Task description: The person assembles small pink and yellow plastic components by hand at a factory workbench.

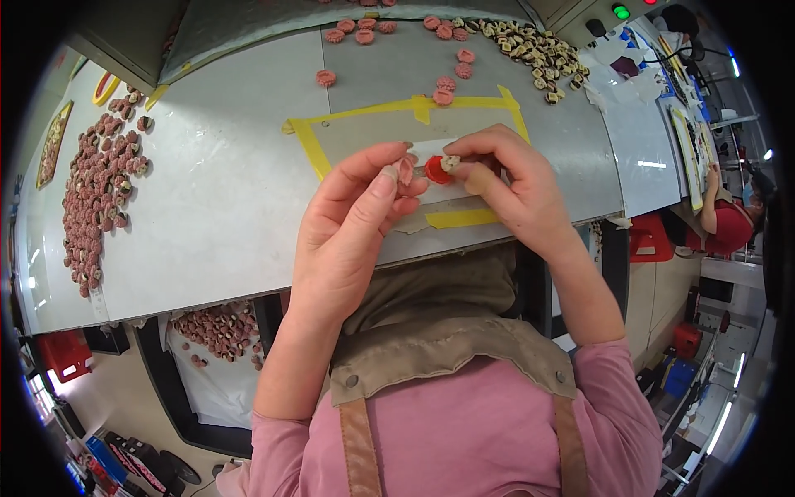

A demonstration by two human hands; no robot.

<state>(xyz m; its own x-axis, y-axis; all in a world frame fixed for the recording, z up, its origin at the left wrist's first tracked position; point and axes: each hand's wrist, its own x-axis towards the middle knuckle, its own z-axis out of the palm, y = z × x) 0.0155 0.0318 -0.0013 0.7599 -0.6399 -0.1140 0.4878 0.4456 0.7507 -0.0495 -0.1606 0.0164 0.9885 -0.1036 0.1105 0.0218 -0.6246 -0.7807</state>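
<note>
My left hand (352, 199) pinches a small pink piece (405, 171) between thumb and fingertips, above the work surface. It resembles the round pink pieces with ridged rims farther back. Close to its right, my right hand (526, 186) grips a small cream-coloured piece (450, 163) between thumb and fingers. A round red part (435, 172) lies against that piece, between the two hands; whether it is held or rests below cannot be made out. Under the hands is a grey board (356, 137) edged with yellow tape (364, 114). A tan wrap covers my right thumb.
Loose pink pieces (364, 36) lie at the back, with dark-and-cream pieces (538, 54) at the back right. Many assembled pink pieces (99, 190) spread over the left of the table. An open drawer (199, 389) below holds more. A person in red (729, 224) sits far right.
</note>
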